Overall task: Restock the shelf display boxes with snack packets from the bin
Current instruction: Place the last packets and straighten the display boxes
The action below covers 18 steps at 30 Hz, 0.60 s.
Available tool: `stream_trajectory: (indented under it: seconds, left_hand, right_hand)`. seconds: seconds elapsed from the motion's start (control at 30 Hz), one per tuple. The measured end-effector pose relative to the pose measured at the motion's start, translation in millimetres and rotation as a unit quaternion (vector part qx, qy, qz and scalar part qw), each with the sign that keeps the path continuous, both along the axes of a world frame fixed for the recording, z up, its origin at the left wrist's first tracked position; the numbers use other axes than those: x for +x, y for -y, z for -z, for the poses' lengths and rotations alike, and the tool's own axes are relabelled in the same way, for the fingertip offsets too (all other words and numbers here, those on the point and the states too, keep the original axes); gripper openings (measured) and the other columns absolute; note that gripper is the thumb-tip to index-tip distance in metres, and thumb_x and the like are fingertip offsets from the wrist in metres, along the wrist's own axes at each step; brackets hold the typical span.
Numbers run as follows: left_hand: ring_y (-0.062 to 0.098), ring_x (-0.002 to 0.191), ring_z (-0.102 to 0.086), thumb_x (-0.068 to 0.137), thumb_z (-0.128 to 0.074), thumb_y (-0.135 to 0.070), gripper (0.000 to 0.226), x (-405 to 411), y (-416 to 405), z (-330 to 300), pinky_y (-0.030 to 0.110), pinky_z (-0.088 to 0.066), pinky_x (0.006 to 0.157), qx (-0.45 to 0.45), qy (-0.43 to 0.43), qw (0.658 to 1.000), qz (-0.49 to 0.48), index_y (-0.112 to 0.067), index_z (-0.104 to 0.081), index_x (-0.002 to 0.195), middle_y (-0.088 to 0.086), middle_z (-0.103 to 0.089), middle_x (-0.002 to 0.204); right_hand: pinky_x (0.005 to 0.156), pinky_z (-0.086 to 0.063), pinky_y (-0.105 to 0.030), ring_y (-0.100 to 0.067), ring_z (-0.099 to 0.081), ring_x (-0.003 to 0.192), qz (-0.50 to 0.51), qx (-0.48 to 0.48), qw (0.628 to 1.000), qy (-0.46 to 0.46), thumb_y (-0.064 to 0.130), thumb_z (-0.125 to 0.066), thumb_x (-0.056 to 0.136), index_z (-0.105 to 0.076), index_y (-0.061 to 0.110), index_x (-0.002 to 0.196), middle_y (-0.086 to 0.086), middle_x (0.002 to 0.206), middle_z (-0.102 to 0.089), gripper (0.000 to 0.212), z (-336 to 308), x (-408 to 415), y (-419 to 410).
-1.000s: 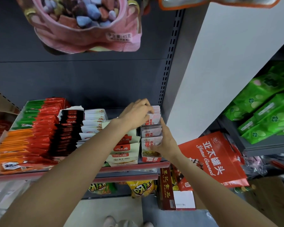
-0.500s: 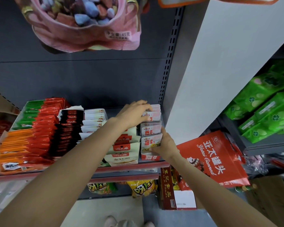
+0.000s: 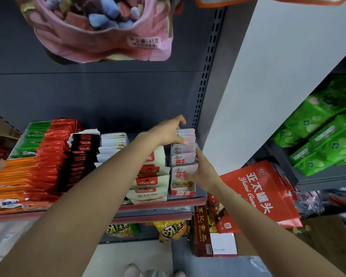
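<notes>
Two bare hands reached to a red-edged shelf (image 3: 158, 205). The left hand (image 3: 168, 132) curled its fingers over the back packets in a narrow display box (image 3: 183, 191) at the shelf's right end. The right hand (image 3: 203, 172) pinched the front white-and-red snack packet (image 3: 183, 172), standing upright in that box. Cream pouches (image 3: 148, 188) stood just beside it.

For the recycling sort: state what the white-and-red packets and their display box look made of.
White-and-red packets: likely glossy plastic film; they catch light and flex. Display box holding them: seemingly printed paperboard, matte, with straight folded walls. Neither is certain from this view.
</notes>
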<state>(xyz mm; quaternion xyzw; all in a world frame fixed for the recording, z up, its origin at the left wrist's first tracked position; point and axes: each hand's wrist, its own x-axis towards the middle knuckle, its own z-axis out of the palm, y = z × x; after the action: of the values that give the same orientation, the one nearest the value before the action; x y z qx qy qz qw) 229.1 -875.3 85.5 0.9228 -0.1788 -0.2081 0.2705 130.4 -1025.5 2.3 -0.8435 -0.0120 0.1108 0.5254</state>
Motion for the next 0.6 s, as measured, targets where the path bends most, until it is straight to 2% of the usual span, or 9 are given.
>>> stream_trajectory:
  seconds: [0.07, 0.13, 0.2, 0.27, 0.43, 0.53, 0.6]
  left_hand:
    - [0.018, 0.104, -0.053, 0.079, -0.074, -0.033, 0.062, 9.1, -1.9, 5.2, 0.032, -0.043, 0.088, -0.024, -0.040, 0.998, -0.051, -0.022, -0.039, 0.129, 0.000, -0.055, 0.114]
    - [0.019, 0.106, -0.053, 0.084, -0.069, -0.034, 0.050, 15.6, -4.3, 12.3, 0.032, -0.042, 0.089, -0.027, -0.062, 0.995, -0.076, -0.018, -0.047, 0.126, 0.002, -0.056, 0.113]
    - [0.020, 0.099, -0.055, 0.092, -0.059, -0.031, 0.028, 17.1, -4.4, 18.4, 0.032, -0.042, 0.084, -0.019, -0.067, 0.996, -0.050, -0.014, -0.058, 0.114, 0.004, -0.061, 0.108]
    - [0.022, 0.090, -0.055, 0.096, -0.051, -0.027, 0.019, 14.0, -2.6, 20.0, 0.031, -0.040, 0.075, -0.012, -0.054, 0.998, -0.018, -0.012, -0.061, 0.103, 0.006, -0.062, 0.097]
    - [0.022, 0.102, -0.057, 0.100, -0.042, -0.025, 0.028, 9.4, -3.3, 15.6, 0.034, -0.043, 0.088, 0.010, -0.031, 0.999, 0.011, -0.016, -0.061, 0.118, 0.004, -0.063, 0.115]
    - [0.017, 0.095, -0.058, 0.099, -0.038, -0.042, 0.038, 7.4, -5.9, 8.7, 0.033, -0.042, 0.084, 0.007, -0.059, 0.998, 0.002, -0.016, -0.065, 0.099, 0.004, -0.066, 0.106]
    - [0.016, 0.098, -0.058, 0.098, -0.035, -0.049, 0.039, 7.3, -7.6, 5.2, 0.035, -0.044, 0.088, 0.013, -0.070, 0.997, 0.001, -0.022, -0.064, 0.094, -0.002, -0.065, 0.106]
  right_hand:
    - [0.081, -0.051, -0.015, 0.000, -0.058, 0.104, -0.001, 0.003, 1.000, 0.004, 0.013, -0.081, 0.070, -0.029, 0.037, 0.132, 0.015, 0.115, -0.059, 0.084, 0.4, -0.4, -1.1]
    - [0.085, -0.051, -0.020, -0.006, -0.058, 0.109, -0.004, 0.005, 1.000, 0.007, 0.015, -0.082, 0.070, -0.030, 0.037, 0.132, 0.012, 0.119, -0.059, 0.084, 0.2, 0.1, -1.5]
    - [0.088, -0.052, -0.026, -0.009, -0.057, 0.111, -0.005, 0.003, 1.000, 0.005, 0.014, -0.082, 0.070, -0.030, 0.037, 0.132, 0.010, 0.120, -0.059, 0.084, 0.3, 1.7, -0.8]
    - [0.090, -0.052, -0.028, -0.009, -0.057, 0.111, -0.009, -0.006, 1.000, 0.009, 0.013, -0.082, 0.070, -0.030, 0.035, 0.134, 0.010, 0.121, -0.058, 0.086, 0.5, 3.5, -0.2]
    - [0.094, -0.052, -0.035, -0.012, -0.056, 0.115, -0.008, -0.032, 0.999, 0.015, 0.014, -0.079, 0.074, -0.024, 0.029, 0.141, 0.007, 0.125, -0.057, 0.088, 4.1, 6.6, -3.5]
    - [0.097, -0.050, -0.042, -0.015, -0.052, 0.122, 0.001, -0.066, 0.998, 0.023, 0.024, -0.078, 0.075, -0.010, 0.029, 0.149, 0.006, 0.133, -0.052, 0.100, 9.4, 4.8, -7.2]
    - [0.099, -0.049, -0.044, -0.016, -0.048, 0.126, -0.004, -0.085, 0.996, 0.028, 0.030, -0.079, 0.073, -0.003, 0.032, 0.149, 0.006, 0.138, -0.047, 0.107, 11.8, 1.2, -9.3]
